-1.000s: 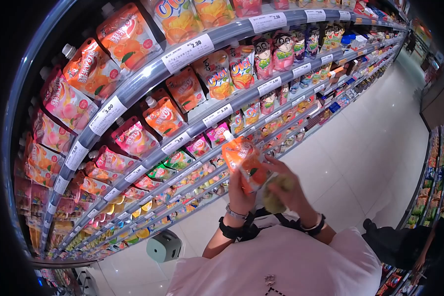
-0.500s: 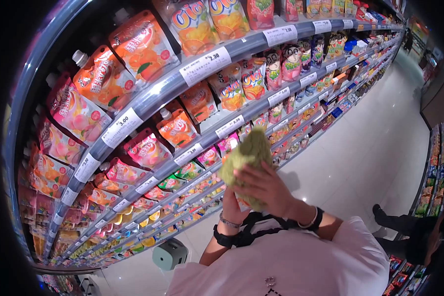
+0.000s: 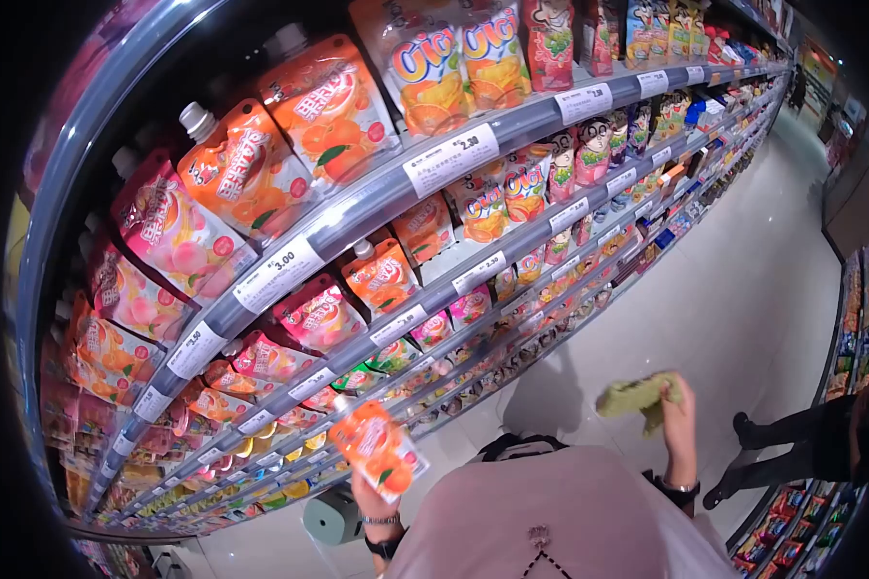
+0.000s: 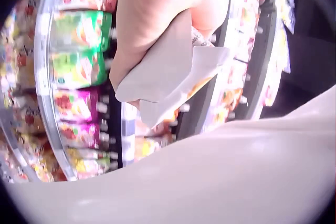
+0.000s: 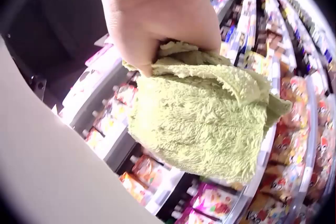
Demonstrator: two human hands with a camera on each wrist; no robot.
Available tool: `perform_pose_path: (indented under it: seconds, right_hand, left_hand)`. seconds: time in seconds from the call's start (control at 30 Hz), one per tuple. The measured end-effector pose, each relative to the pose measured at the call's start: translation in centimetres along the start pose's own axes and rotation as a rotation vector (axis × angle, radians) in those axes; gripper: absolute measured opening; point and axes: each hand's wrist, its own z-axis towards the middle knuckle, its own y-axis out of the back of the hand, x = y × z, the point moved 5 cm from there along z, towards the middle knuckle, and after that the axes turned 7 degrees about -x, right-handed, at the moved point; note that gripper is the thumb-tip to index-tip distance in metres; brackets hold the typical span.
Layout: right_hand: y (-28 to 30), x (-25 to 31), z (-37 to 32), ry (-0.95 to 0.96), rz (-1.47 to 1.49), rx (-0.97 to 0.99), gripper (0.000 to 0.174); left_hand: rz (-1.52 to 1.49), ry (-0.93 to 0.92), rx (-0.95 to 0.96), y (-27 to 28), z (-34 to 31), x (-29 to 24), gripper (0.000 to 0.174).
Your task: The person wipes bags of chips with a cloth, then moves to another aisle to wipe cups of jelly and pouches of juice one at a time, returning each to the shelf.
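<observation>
An orange jelly drink pouch (image 3: 375, 450) with a white spout cap is in my left hand (image 3: 369, 499), low in front of the shelves in the head view. From the left wrist, my left hand (image 4: 163, 19) curls around the pouch (image 4: 168, 71), whose pale bottom faces the camera. Out to the right, my right hand (image 3: 681, 429) grips a fuzzy green cloth (image 3: 637, 394) over the floor. In the right wrist view the folded cloth (image 5: 199, 119) hangs below my right hand (image 5: 163, 19), bunched at the top between thumb and fingers.
Long curved shelves (image 3: 357, 203) run along the left with rows of capped pouches (image 3: 246, 164) and price labels (image 3: 278, 274). A grey-green stool (image 3: 333, 518) stands on the floor at lower left. Someone's dark-clad legs (image 3: 782, 454) are at right, near another stocked shelf (image 3: 850, 318).
My hands have parted. The right hand has carried the cloth off the pouch and out to the right, while the left hand has moved left and down with the pouch, now uncovered.
</observation>
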Motion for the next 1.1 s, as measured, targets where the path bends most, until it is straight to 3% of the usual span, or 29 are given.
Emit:
perform_pose_path:
  seconds: [0.03,0.07,0.13,0.17,0.2,0.23,0.37,0.43,0.47,0.53,0.57,0.63,0.7,0.73,0.77,0.83,0.93,0.97,1.0,1.03,1.07,1.1]
  right_hand:
    - [1.6,-0.5,-2.0,0.009,0.118,-0.228,0.022]
    - [2.1,-1.3,-2.5,0.044,0.120,-0.308,0.020]
    - [1.0,-1.4,-1.6,0.101,-0.005,-0.269,0.019]
    - [0.6,-1.2,-1.3,0.151,-0.131,-0.241,0.019]
    - [-1.3,-0.2,0.1,0.083,-0.098,-0.121,0.020]
    - [-3.4,1.6,1.1,0.166,-0.021,-0.067,0.023]
    - [-11.0,5.6,3.3,0.460,0.236,0.097,0.039]
    - [-14.8,4.3,3.8,0.515,0.318,0.234,0.045]
    - [-16.9,2.6,3.3,0.303,0.517,0.390,0.052]
    - [-21.2,3.2,1.9,0.266,0.609,0.694,0.057]
    - [-21.9,4.6,0.7,0.467,0.448,0.630,0.058]
    - [-23.8,4.2,-0.7,0.507,0.449,0.715,0.055]
    - [-23.6,4.3,-1.4,0.502,0.428,0.662,0.051]
    - [-23.4,4.5,-1.5,0.505,0.407,0.616,0.048]
    - [-23.2,4.8,-1.8,0.513,0.406,0.609,0.048]
    - [-22.3,5.0,-2.7,0.685,0.213,0.586,0.045]
    - [-21.2,3.7,-3.2,0.754,0.100,0.570,0.032]
    - [-20.5,3.6,-3.4,0.757,0.095,0.564,0.032]
    - [-19.7,3.1,-3.4,0.613,0.084,0.572,0.028]
    - [-18.8,2.3,-3.2,0.467,0.074,0.579,0.027]
    - [-17.5,1.8,-2.9,0.463,0.072,0.576,0.027]
    - [-16.0,0.9,-2.2,0.386,0.087,0.546,0.024]
  left_hand:
    - [-0.021,-0.142,-0.015,0.8,-2.0,-1.2,0.050]
    - [-0.026,-0.157,-0.018,1.2,-2.4,-1.3,0.050]
    - [0.093,-0.405,-0.331,2.2,-3.8,-2.1,0.053]
    - [0.092,-0.404,-0.339,2.2,-3.6,-2.2,0.053]
    - [-0.082,-0.303,-0.123,-0.5,-1.3,-2.1,0.055]
    - [-0.250,-0.195,0.089,-3.0,0.1,-2.2,0.057]
    - [-0.359,0.055,0.312,-6.9,4.9,-0.6,0.061]
    - [-0.641,0.303,0.376,-9.2,6.1,1.1,0.059]
    - [-0.445,0.287,0.383,-9.9,6.7,2.2,0.059]
    - [-0.124,0.252,0.315,-8.6,7.9,5.1,0.056]
    - [-0.006,0.233,0.231,-7.3,8.3,6.6,0.054]
    - [-0.045,0.330,0.228,-9.0,7.7,7.4,0.052]
    - [0.048,0.166,0.287,-9.2,7.8,7.7,0.050]
    - [-0.207,0.277,0.284,-9.7,7.7,7.9,0.047]
    - [-0.206,0.279,0.294,-9.6,8.1,7.9,0.047]
    - [-0.230,0.230,0.330,-9.0,8.3,7.6,0.048]
    - [-0.095,0.157,0.296,-7.3,8.4,8.0,0.044]
    - [-0.088,0.136,0.247,-6.9,8.7,8.3,0.043]
    - [-0.092,0.140,0.252,-7.0,8.9,8.4,0.043]
    - [0.340,-0.170,0.296,-7.3,9.0,7.4,0.042]
    - [0.775,-0.481,0.325,-7.8,8.6,6.6,0.042]
    - [0.777,-0.474,0.326,-8.0,8.4,6.3,0.042]
